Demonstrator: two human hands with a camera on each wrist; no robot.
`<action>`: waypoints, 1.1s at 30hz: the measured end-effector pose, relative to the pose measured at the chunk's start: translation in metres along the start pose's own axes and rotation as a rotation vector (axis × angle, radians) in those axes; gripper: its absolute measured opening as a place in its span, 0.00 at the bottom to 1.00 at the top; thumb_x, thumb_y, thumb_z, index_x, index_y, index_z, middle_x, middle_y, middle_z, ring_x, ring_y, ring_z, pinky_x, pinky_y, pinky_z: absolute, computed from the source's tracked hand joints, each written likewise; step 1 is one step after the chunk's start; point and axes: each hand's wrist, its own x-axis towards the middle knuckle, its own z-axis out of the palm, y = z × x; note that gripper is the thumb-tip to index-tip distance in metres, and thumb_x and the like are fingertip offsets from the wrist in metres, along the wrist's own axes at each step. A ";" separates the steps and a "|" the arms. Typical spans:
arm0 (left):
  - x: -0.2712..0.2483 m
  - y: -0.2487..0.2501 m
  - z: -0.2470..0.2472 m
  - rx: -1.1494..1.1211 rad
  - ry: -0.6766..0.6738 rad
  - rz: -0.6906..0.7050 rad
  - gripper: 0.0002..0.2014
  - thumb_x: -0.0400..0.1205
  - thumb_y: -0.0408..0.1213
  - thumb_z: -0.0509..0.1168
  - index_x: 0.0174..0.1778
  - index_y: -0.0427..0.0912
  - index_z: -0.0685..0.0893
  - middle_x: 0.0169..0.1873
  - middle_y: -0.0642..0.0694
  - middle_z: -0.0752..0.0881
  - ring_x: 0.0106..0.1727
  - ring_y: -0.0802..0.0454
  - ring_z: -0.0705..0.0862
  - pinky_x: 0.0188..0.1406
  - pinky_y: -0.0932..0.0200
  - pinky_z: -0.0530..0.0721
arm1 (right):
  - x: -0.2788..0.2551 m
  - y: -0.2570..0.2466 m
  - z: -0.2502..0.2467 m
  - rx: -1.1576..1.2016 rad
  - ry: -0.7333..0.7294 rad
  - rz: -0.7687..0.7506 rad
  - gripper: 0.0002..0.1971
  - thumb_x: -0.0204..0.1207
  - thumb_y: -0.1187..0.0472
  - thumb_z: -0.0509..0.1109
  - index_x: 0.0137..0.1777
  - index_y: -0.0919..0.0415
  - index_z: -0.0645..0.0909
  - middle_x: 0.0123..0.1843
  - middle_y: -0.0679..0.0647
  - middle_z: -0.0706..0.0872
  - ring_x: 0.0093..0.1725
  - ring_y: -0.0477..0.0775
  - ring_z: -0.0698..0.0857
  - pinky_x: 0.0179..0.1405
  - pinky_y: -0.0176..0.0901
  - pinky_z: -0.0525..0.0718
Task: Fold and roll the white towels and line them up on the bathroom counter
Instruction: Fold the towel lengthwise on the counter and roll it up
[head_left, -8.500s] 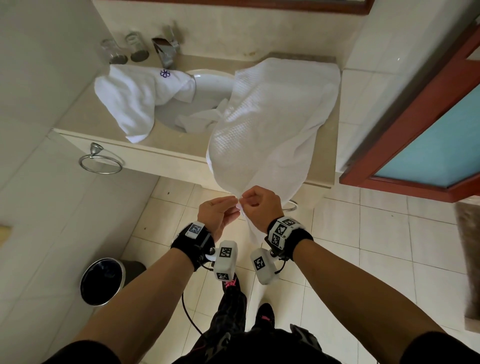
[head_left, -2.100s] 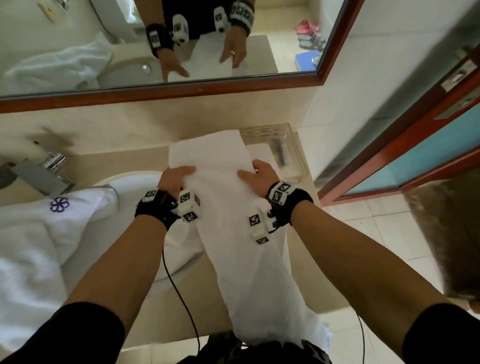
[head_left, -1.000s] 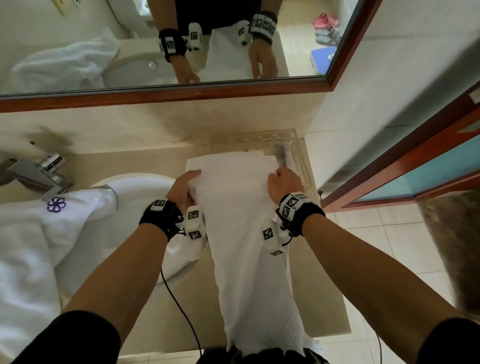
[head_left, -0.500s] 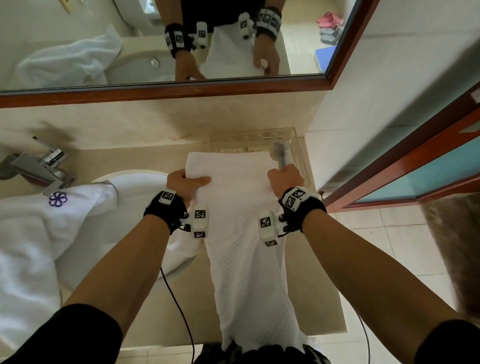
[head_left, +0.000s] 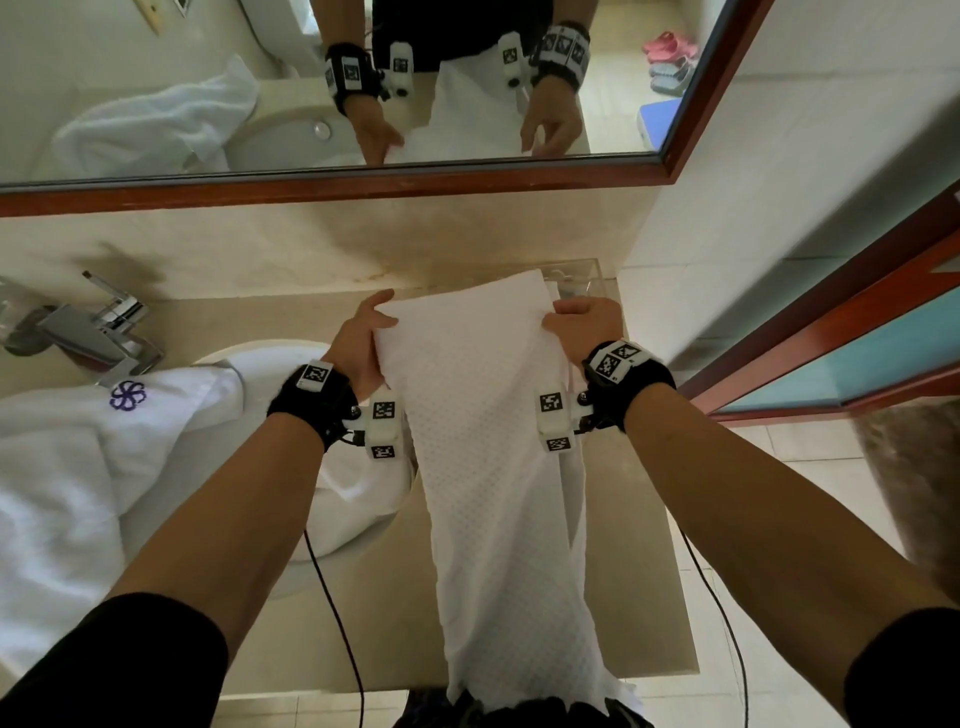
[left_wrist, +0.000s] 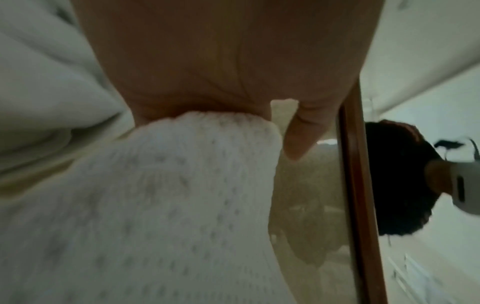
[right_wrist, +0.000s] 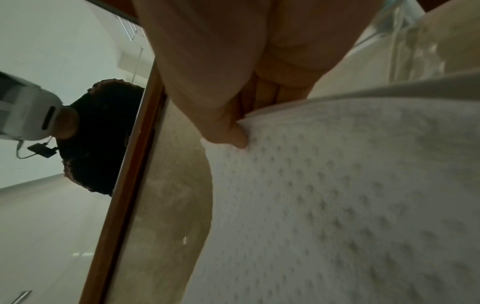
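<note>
A long white waffle-weave towel (head_left: 493, 467), folded into a narrow strip, lies on the beige counter (head_left: 639, 545) and hangs over its front edge. My left hand (head_left: 363, 338) grips the strip's left edge near the far end. My right hand (head_left: 584, 325) grips the right edge opposite. Between them the far end is lifted and curled toward me. In the left wrist view the towel (left_wrist: 155, 205) bunches under my palm. In the right wrist view my thumb presses the towel (right_wrist: 350, 195) edge. A second white towel (head_left: 88, 467) with a purple flower logo lies crumpled at the left.
The sink basin (head_left: 353, 499) sits left of the strip, partly under the crumpled towel. A chrome faucet (head_left: 98, 332) stands at the back left. A clear acrylic tray (head_left: 582, 275) sits behind the towel's far end. The mirror (head_left: 363, 78) hangs above; a red-framed door (head_left: 831, 353) is at right.
Both hands have slid forward to the towel's far end, taken hold of its edges and lifted that end up off the counter, curling it back toward me.
</note>
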 end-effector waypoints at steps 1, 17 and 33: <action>-0.001 0.003 0.004 0.047 -0.010 0.015 0.24 0.76 0.30 0.62 0.68 0.51 0.76 0.60 0.40 0.82 0.58 0.36 0.83 0.55 0.41 0.83 | 0.001 0.000 -0.001 -0.001 -0.010 0.007 0.09 0.69 0.64 0.78 0.49 0.59 0.88 0.37 0.46 0.85 0.46 0.53 0.88 0.45 0.40 0.86; 0.016 0.033 -0.006 0.617 0.124 0.182 0.12 0.74 0.33 0.74 0.27 0.44 0.80 0.36 0.38 0.83 0.46 0.40 0.84 0.50 0.40 0.86 | 0.009 -0.002 0.002 0.115 0.021 0.075 0.10 0.71 0.60 0.75 0.35 0.53 0.76 0.39 0.53 0.86 0.45 0.61 0.87 0.52 0.66 0.88; 0.037 0.040 0.026 0.093 0.420 0.287 0.13 0.73 0.34 0.79 0.49 0.45 0.83 0.51 0.38 0.89 0.47 0.42 0.90 0.46 0.47 0.91 | 0.016 -0.034 0.000 0.111 0.032 -0.005 0.06 0.77 0.60 0.70 0.51 0.57 0.86 0.45 0.53 0.89 0.44 0.56 0.88 0.49 0.50 0.89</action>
